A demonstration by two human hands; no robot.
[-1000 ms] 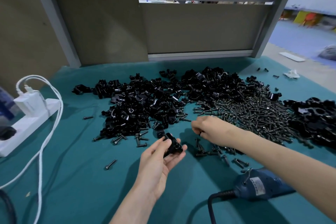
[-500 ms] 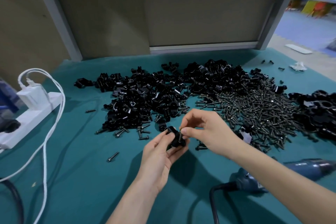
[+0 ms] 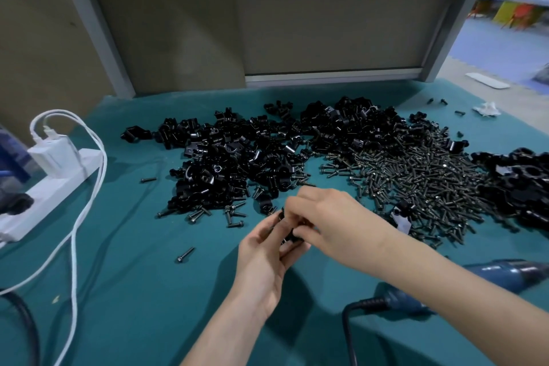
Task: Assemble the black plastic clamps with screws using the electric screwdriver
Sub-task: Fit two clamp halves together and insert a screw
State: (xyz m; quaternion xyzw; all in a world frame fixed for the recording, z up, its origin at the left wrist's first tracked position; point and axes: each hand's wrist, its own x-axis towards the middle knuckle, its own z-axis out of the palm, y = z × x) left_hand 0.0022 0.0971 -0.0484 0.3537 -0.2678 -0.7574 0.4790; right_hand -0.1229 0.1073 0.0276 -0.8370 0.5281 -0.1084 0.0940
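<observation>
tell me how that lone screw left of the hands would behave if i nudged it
The lone screw has a round shank and a wider head, so it would probably roll in a curve. The teal cloth looks soft and would likely damp that. Small and seemingly metal, it should feel stiff and light.

Teal cloth covers the table (image 3: 142, 315). Across the middle sprawls a heap of black plastic clamps (image 3: 237, 163), running straight into a pile of screws (image 3: 416, 181); more clamps (image 3: 520, 190) sit far right. A loose screw (image 3: 185, 255) lies alone, near side. White power strip (image 3: 50, 199) at left, blue electric screwdriver (image 3: 511, 273) at lower right, crumpled paper (image 3: 487, 108) at the far edge.
</observation>
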